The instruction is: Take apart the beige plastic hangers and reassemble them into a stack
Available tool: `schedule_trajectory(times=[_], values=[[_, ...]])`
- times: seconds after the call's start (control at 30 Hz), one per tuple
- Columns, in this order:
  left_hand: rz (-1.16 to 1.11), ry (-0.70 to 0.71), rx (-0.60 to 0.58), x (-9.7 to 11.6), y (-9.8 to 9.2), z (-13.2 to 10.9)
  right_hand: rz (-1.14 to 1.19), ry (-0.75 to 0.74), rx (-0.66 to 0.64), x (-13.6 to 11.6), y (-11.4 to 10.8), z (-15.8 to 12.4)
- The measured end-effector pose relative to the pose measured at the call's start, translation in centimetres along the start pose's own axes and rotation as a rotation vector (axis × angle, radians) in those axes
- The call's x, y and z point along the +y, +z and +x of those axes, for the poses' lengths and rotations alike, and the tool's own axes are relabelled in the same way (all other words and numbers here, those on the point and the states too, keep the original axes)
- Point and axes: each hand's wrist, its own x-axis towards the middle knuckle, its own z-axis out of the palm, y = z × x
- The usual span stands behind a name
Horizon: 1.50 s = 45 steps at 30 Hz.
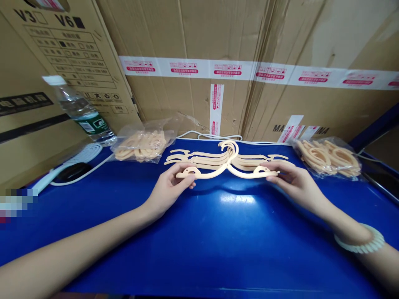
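Note:
A cream plastic clothes hanger (212, 173) is stretched out between my two hands, its hook pointing up and away from me. My left hand (170, 185) pinches its left end between thumb and fingers. At the other end, my right hand (294, 182) grips the tip in the same way; a pale coiled band circles that wrist. Just behind lies a stack of several matching hangers (212, 158), their hooks gathered near the middle. The held hanger partly covers this stack, and a shadow falls on the blue table (237, 241) below it.
Clear bags of cream hanger parts lie at left (141, 145) and right (327, 158). A water bottle (84, 114), a white brush-like object (77, 155) and a black object (73, 172) stand at the left. Cardboard boxes (187, 37) wall the back, with a white cable (212, 136) before them.

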Motion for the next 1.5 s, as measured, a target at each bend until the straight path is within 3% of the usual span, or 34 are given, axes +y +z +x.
schedule_trajectory(times=[0.1, 0.2, 0.37, 0.47, 0.7, 0.8, 0.93, 1.1, 1.3, 1.4, 1.5], values=[[-0.045, -0.006, 0.017, 0.1, 0.2, -0.1, 0.087, 0.063, -0.012, -0.2, 0.3, 0.1], [-0.07, 0.018, -0.053, 0.5, 0.5, -0.4, 0.252, 0.167, -0.032, -0.6, 1.3, -0.1], [-0.106, 0.04, -0.118, 0.8, 1.2, -0.8, 0.624, 0.329, 0.096, -1.7, 3.5, -0.6], [-0.139, 0.038, -0.128, 0.7, 1.4, -0.9, 0.737, 0.39, 0.085, -2.5, 4.1, -0.9], [-0.15, 0.074, -0.064, 0.8, 1.7, -1.0, 0.551, 0.197, -0.4, -4.1, 4.3, -1.5], [-0.1, 0.075, -0.09, 0.8, 1.7, -1.1, 0.509, 0.137, -0.497, -4.5, 4.2, -1.7], [0.002, 0.1, -0.194, 0.9, 1.5, -1.5, 0.487, 0.121, -0.51, -4.8, 4.0, -1.7], [0.085, 0.253, -0.415, 0.9, 1.2, -1.8, 0.463, 0.124, -0.507, -4.9, 3.7, -1.7], [0.157, 0.404, -0.587, 1.2, 1.0, -1.7, 0.429, 0.095, -0.499, -4.8, 3.6, -1.8], [0.11, 0.385, -0.628, 1.1, 1.0, -1.7, 0.408, 0.079, -0.502, -4.7, 3.6, -1.9], [-0.026, 0.277, -0.643, 0.9, 1.1, -1.7, 0.385, 0.07, -0.489, -4.6, 3.7, -2.1]])
